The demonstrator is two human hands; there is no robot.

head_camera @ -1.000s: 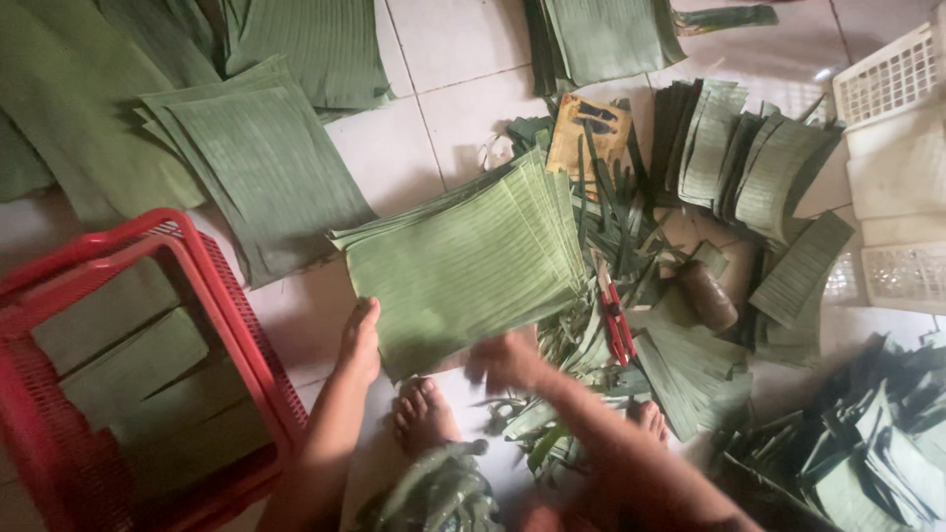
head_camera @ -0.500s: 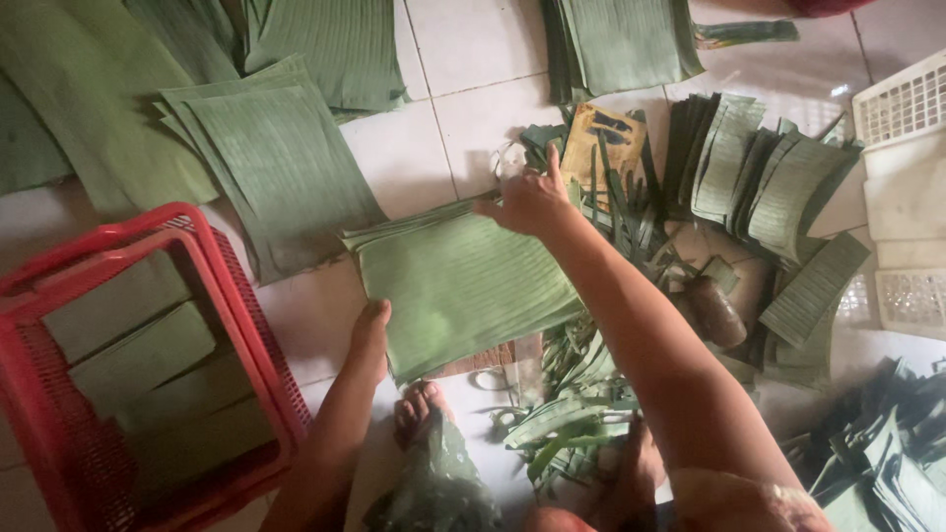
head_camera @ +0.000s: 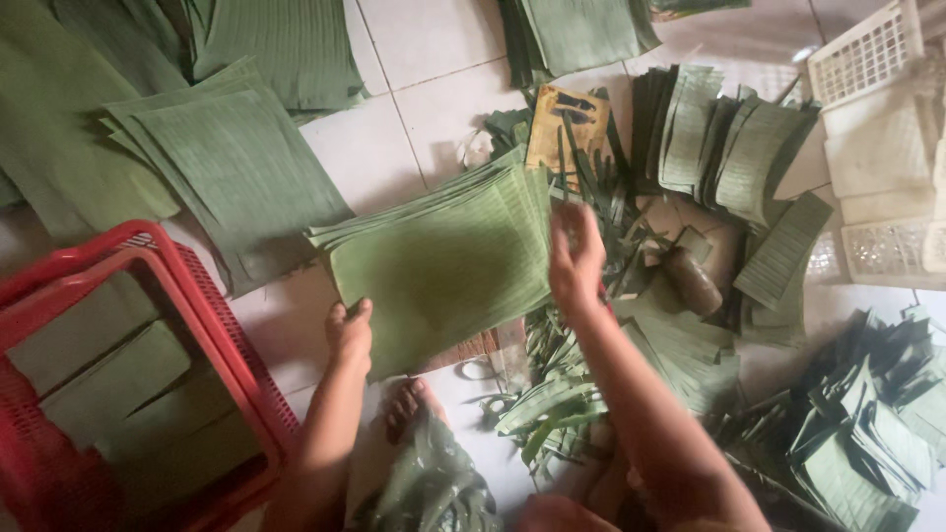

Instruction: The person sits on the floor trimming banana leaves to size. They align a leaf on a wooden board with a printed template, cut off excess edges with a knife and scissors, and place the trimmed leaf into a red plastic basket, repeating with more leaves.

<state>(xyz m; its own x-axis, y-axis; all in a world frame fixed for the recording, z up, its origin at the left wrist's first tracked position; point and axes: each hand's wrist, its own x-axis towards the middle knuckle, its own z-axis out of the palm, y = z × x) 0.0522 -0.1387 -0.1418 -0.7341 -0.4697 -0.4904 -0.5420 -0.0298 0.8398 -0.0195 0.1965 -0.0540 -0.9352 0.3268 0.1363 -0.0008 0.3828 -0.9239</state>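
Squaring up a stack of cut leaves (head_camera: 443,266) on the tiled floor (head_camera: 414,59), between the red basket (head_camera: 187,296) and a heap of trimmings (head_camera: 552,404). Left hand (head_camera: 350,335) pressing flat on the near-left corner, fingers curled over the edge; right hand (head_camera: 574,258) gripping the right edge (thumb hidden behind the sheets). Judged next: evening the edges calls for both hands pushing inward together, gently, lest the sheets tear.

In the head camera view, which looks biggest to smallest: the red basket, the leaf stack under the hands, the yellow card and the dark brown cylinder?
1. Red basket, though it runs off the frame and sits nearer the camera, so first place is unsure.
2. Leaf stack, held by the left hand and right hand.
3. Yellow card, partly covered.
4. Dark brown cylinder.
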